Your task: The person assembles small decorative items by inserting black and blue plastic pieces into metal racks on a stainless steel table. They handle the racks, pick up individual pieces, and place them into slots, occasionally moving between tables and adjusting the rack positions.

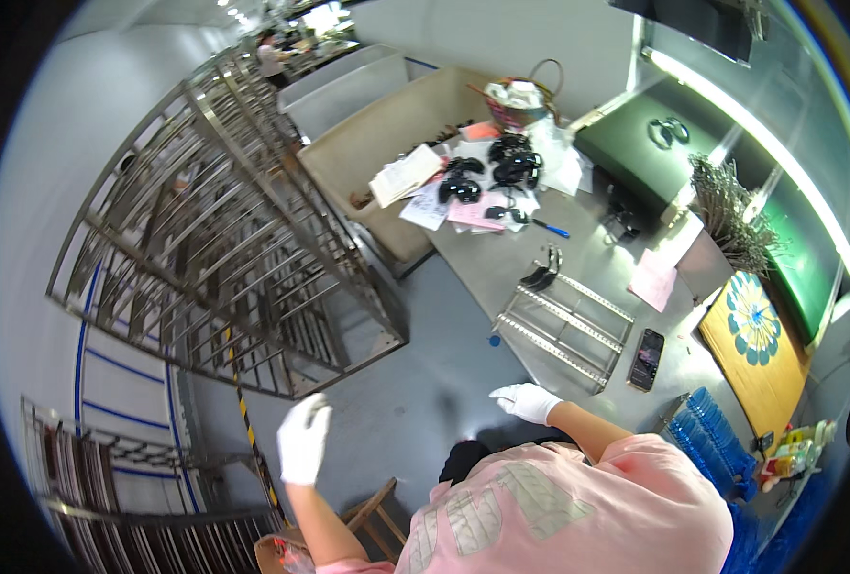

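Note:
My left hand [304, 442], in a white glove, is raised over the floor at the lower left, near the corner of a metal rack [334, 375]. Its fingers are loosely bent, and I see nothing in them. My right hand [524, 403], also white-gloved, hovers beside the near edge of the metal table [473, 258]. The fingers point left, slightly bent, with no object visible in them. Closest to it on the table lies a metal frame with notched bars [578, 335]. Small curved black parts [540, 277] rest at the frame's far end.
Glossy black curved parts [516, 167] lie on papers farther back, near a blue pen [551, 229]. A phone [646, 360] and a wooden board [761, 335] are at right, with a bundle of thin wires [731, 210] behind. A large beige bin [367, 143] stands beyond the rack; a wooden stool [372, 512] is below.

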{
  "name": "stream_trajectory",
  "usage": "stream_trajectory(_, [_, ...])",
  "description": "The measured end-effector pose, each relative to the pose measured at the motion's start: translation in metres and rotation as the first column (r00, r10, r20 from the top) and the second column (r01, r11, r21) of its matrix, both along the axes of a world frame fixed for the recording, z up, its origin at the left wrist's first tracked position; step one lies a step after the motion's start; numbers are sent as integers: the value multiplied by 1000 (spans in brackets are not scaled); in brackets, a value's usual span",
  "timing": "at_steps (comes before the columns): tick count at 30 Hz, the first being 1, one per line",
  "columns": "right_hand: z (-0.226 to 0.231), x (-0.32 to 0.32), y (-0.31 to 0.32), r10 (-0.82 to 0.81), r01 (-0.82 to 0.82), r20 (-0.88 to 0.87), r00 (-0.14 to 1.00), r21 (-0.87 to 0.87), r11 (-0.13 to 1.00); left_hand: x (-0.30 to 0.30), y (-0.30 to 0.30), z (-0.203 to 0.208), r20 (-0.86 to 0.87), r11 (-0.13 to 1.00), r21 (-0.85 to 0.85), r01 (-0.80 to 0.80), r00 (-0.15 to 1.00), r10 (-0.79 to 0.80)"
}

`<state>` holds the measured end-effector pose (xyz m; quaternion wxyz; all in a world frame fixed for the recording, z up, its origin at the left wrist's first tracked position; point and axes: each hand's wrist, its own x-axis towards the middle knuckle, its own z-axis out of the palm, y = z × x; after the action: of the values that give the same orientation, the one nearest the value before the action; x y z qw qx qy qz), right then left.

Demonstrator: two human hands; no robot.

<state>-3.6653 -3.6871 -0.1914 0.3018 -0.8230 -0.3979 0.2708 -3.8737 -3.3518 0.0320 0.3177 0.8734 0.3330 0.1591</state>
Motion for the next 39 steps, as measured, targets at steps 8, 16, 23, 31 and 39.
stream_trajectory(8, [73,62,-19,-411,375,192,891,198,906,357,0,-158,146,694,-242,678,732,-665])
stream_trajectory(16, [87,84,-28,-893,900,-155,422,193,392,670,-88,-233,99,700,-212,682,728,-678])
stream_trajectory(23, [64,56,-14,-952,974,-211,221,90,206,699,-76,-257,68,615,-80,784,620,-782])
stream_trajectory(31, [105,101,2,-758,983,-635,148,10,183,560,-112,-108,532,289,-433,854,501,-682])
stream_trajectory(39, [140,141,20,81,936,-933,351,351,-14,418,-143,-97,620,296,-243,924,382,-686])
